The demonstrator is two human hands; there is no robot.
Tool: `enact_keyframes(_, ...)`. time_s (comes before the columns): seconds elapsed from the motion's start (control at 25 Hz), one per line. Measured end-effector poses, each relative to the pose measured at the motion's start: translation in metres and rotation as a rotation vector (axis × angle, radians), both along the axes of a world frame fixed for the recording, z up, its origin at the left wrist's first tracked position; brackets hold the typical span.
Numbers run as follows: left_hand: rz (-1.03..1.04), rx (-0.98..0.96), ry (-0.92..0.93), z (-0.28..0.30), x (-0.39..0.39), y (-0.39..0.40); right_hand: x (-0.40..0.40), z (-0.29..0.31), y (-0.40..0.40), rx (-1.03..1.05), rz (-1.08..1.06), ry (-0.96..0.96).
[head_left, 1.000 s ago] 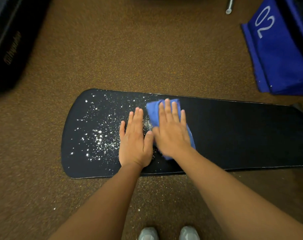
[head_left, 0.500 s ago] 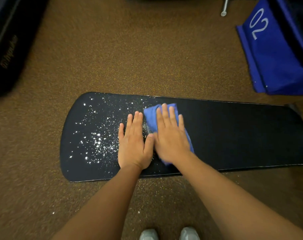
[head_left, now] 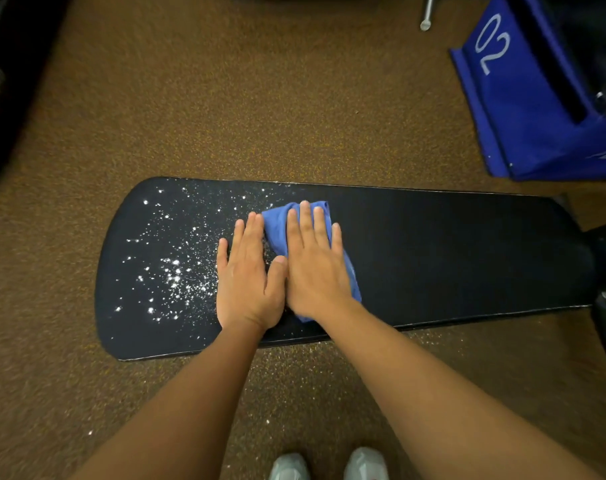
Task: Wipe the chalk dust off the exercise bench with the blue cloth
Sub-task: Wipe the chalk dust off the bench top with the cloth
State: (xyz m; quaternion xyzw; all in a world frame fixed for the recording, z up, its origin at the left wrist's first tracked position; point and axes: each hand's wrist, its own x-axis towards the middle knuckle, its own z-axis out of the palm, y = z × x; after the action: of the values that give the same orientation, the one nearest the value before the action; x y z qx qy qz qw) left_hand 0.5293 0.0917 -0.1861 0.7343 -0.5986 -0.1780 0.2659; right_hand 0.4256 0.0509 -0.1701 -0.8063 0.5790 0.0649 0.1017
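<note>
Blue cloth [head_left: 277, 225] spread on the black table [head_left: 450, 258], pinned flat under the right hand [head_left: 315, 268]: fingers straight and slightly apart, palm down, nothing gripped. Cloth edges showing past the fingertips, to the left of the index finger and along the right side down to the wrist. Left hand [head_left: 247, 278] flat on the bare pad just beside it, fingers together, holding nothing, thumb touching the right hand. Chalk dust [head_left: 171, 271] scattered over the table's left end, reaching up to the left hand and the cloth's left edge. Right part of the pad dark, without visible specks. Pale shoes [head_left: 329, 465] on the brown floor [head_left: 225, 98] below.
</note>
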Motion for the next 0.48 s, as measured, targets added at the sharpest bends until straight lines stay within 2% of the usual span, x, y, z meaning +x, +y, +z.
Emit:
enact_keyframes(0.12, 0.012, -0.008, 0.02, 0.001, -0.001, 0.0, -0.006, 0.004, -0.001, 0.081, 0.035, -0.096)
enact_keyframes(0.28, -0.002, -0.034, 0.014, 0.004, -0.001, 0.001, -0.026, 0.018, -0.013, 0.226, 0.017, -0.522)
enact_keyframes(0.36, -0.022, -0.056, -0.032, 0.006, 0.0, 0.003, -0.047, 0.018, -0.015, 0.131, -0.034, -0.65)
enact_keyframes(0.48, -0.128, -0.091, -0.211, 0.014, -0.009, 0.004, -0.069, 0.009, -0.024, -0.046, -0.135, -0.607)
